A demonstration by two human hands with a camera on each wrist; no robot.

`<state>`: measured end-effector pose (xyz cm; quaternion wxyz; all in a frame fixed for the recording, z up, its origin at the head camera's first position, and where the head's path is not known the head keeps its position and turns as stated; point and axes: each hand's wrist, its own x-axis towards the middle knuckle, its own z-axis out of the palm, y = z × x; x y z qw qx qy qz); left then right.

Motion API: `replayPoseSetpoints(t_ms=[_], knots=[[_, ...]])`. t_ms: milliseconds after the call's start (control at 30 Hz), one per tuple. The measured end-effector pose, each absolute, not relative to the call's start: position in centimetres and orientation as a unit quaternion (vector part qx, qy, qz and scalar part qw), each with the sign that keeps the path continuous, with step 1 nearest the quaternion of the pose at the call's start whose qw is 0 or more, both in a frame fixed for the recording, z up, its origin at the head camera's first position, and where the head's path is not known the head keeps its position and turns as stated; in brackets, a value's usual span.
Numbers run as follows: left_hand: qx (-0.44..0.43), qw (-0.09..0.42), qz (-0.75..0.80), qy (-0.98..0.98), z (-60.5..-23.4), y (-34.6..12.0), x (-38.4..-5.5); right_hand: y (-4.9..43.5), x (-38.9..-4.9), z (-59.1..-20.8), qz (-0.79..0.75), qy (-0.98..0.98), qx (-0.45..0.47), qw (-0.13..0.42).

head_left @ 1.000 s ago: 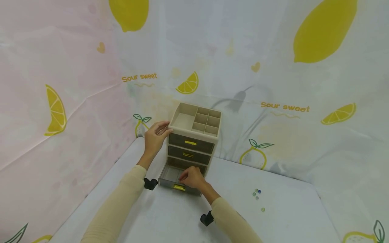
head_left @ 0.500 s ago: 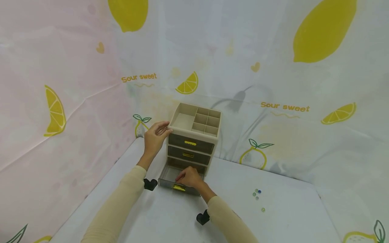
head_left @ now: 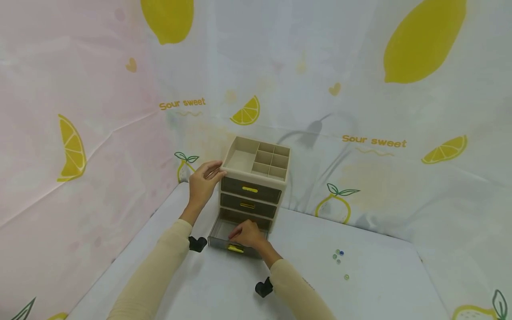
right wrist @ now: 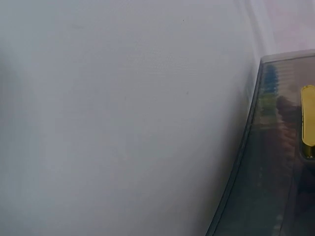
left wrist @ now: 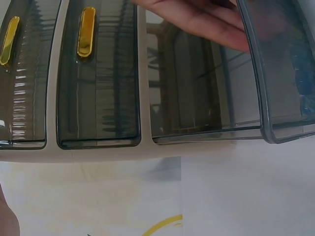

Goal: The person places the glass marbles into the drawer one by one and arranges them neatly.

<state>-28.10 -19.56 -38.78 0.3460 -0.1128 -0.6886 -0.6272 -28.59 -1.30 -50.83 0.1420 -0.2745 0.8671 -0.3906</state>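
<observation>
A beige desktop drawer organizer [head_left: 256, 175] stands on the white table, its lowest dark see-through drawer [head_left: 218, 229] pulled out. My left hand [head_left: 202, 184] rests at the organizer's upper left corner, thumb on the front edge and fingers along the side. Over the pulled-out drawer, my right hand [head_left: 248, 233] reaches in with fingers pointing down behind the drawer front. In the left wrist view, that right hand [left wrist: 206, 22] shows inside the drawer. Whether something is between its fingertips is hidden. The right wrist view shows the drawer front [right wrist: 261, 172] and its gold handle [right wrist: 308, 115].
Several glass marbles [head_left: 338, 257], one of them blue, lie on the table to the right. Two closed drawers [head_left: 248, 204] sit above the pulled-out one. A compartmented tray [head_left: 262, 158] forms the organizer's top. A lemon-print backdrop [head_left: 304, 89] stands behind.
My right hand has shifted slightly left within the drawer, and its forearm has followed. The left hand stays at the organizer's corner. The drawer and marbles look unchanged.
</observation>
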Motion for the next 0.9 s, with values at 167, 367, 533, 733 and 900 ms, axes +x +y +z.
replayPoseSetpoints(t_ms=[167,367,533,733,900], knots=[[-0.113,0.349,-0.625,-0.689,-38.7,-19.6,-28.1,-1.7,-28.5,-50.8,-0.391,0.868,-0.272,0.140],[-0.114,0.349,-0.625,-0.688,-38.7,-19.5,-28.0,-1.6,-28.4,-50.9,-0.401,0.867,-0.265,0.129],[-0.113,0.350,-0.628,-0.686,-39.7,-19.9,-28.9,-1.0,-28.4,-50.6,-0.444,0.846,-0.283,0.083],[-0.109,0.355,-0.634,-0.678,-41.0,-20.4,-30.3,0.9,-28.4,-49.1,-0.476,0.821,-0.312,0.044],[-0.109,0.362,-0.634,-0.674,-41.1,-20.5,-30.3,3.4,-27.8,-48.0,-0.482,0.820,-0.309,0.001]])
